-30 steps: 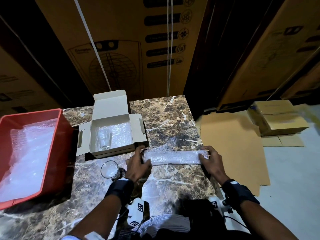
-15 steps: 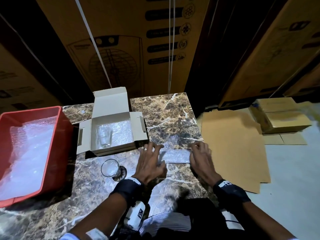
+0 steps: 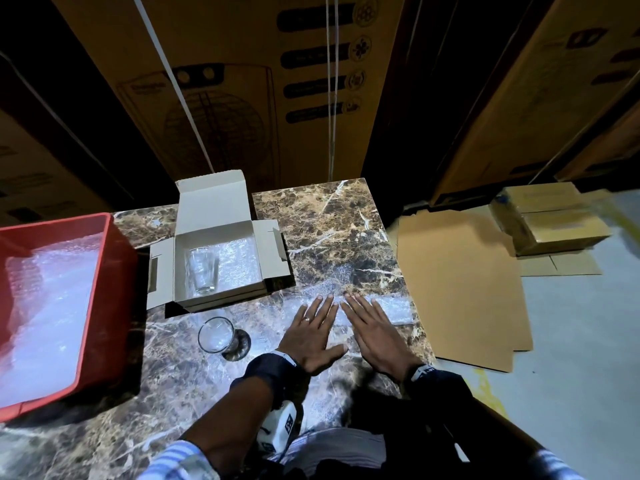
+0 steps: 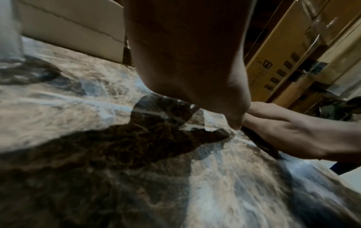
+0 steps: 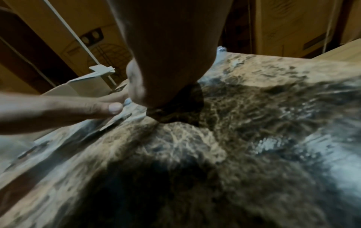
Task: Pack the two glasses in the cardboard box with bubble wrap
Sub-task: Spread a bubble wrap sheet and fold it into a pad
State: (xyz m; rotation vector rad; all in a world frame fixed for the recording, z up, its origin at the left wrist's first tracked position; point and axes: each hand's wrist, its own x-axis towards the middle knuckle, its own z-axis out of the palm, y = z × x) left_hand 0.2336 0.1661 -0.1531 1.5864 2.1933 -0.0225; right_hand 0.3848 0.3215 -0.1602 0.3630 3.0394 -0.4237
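An open cardboard box (image 3: 221, 237) sits on the marble table (image 3: 325, 230), lined with bubble wrap, with one clear glass (image 3: 202, 273) inside on the left. A second glass (image 3: 216, 335) stands upright on the table just in front of the box. A flat strip of bubble wrap (image 3: 391, 308) lies to the right of the box. My left hand (image 3: 313, 329) and right hand (image 3: 375, 329) lie side by side, fingers straight, palms pressing the wrap flat. The wrist views show both palms (image 4: 185, 54) (image 5: 170, 46) down on the marble, blurred.
A red tub (image 3: 114, 306) filled with bubble wrap stands at the table's left. The table's right edge drops to a floor with flat cardboard sheets (image 3: 457, 282) and small stacked boxes (image 3: 550, 216). Large cartons (image 3: 242, 81) stand behind the table.
My hands were at the two ends of the bubble wrap strip; they have slid inward and now lie flat side by side on it, fingers stretched.
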